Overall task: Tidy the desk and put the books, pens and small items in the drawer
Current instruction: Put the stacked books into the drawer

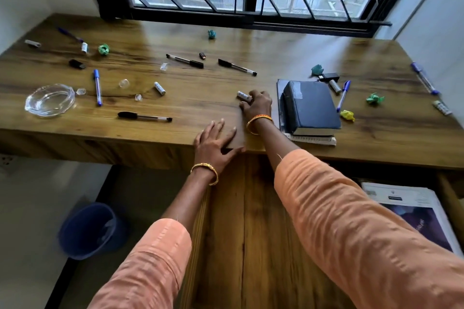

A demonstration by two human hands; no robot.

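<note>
Right hand on the battery, mid-table.
Right hand (257,104) curls its fingertips onto the white battery (243,96) just left of the stacked books (310,108); left hand (216,144) lies spread flat on the table (200,108) edge. Best pinch it firmly — it'll roll.

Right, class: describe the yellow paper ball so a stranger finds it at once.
Start at the stack of dark books on the desk's right half. Just off its right edge lies the yellow paper ball; the other crumpled balls are green or teal.

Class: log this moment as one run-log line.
right hand: grips battery | left hand: flat on desk edge | books: on desk
</note>
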